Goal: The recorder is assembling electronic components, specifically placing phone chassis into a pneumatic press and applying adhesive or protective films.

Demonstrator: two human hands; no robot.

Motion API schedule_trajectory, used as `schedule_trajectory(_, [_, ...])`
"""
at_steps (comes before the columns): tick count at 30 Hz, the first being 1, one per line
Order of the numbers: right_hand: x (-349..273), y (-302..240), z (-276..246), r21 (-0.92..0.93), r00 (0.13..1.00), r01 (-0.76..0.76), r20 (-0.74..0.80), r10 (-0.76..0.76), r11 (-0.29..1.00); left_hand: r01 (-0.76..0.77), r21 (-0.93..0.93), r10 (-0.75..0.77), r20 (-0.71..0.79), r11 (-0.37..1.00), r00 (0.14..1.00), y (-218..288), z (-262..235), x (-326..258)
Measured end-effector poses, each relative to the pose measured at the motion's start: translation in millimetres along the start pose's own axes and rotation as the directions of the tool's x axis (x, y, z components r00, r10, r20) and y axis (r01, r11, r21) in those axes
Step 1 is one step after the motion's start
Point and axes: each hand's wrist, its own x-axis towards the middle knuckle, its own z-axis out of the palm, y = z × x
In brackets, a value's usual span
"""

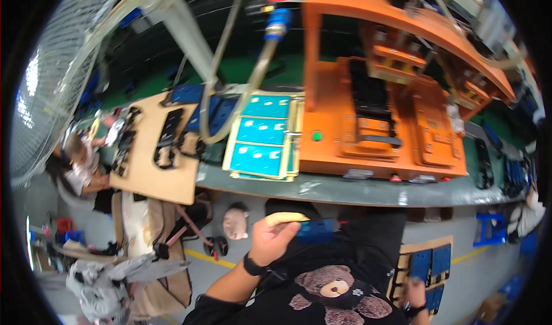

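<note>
Left grip (272, 240) in a pinch; right grip (415, 294) lower, blurred.

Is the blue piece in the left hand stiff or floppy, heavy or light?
The blue piece seems fairly stiff: it sticks out from the left hand without obvious drooping. It's probably light, since one hand pinches it by an end. Looking flat, it probably won't roll.

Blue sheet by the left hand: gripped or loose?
Gripped: the left hand pinches one end of the blue sheet, whose rest juts out rightward.
</note>
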Motion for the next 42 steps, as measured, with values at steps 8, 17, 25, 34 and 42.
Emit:
schedule_trajectory(8, [-57.0, -349.7, 29.0, -0.425, -0.028, 0.905, -0.066, -0.997, 0.003, -0.166, 0.148, 0.161, 0.046, 0.975, 0.986, 29.9, 23.2, 20.5])
schedule_trajectory(17, [-12.8, -430.7, 28.4, -0.526, -0.314, 0.790, 0.092, -0.945, -0.314, -0.297, 0.382, 0.230, 0.211, 0.875, 0.950, 79.4, 61.3, 90.7])
schedule_trajectory(25, [-38.8, -360.8, -103.5, -0.101, -0.033, 0.995, -0.273, -0.961, -0.005, -0.100, 0.529, -0.028, 0.229, 0.843, 0.973, 116.8, 90.9, 198.5])
schedule_trajectory(34, [72.3, -176.9, -187.3, 0.617, 0.477, 0.763, -0.739, -0.476, -0.194, -0.531, 0.843, 0.166, 0.538, -0.086, 0.827, 78.4, 105.8, 312.5])
schedule_trajectory(42, [152.1, -168.3, -185.8, 0.736, 0.664, 0.602, -0.677, -0.318, -0.310, -0.633, 0.682, 0.114, 0.708, -0.366, 0.697, 65.3, 98.0, 334.0])
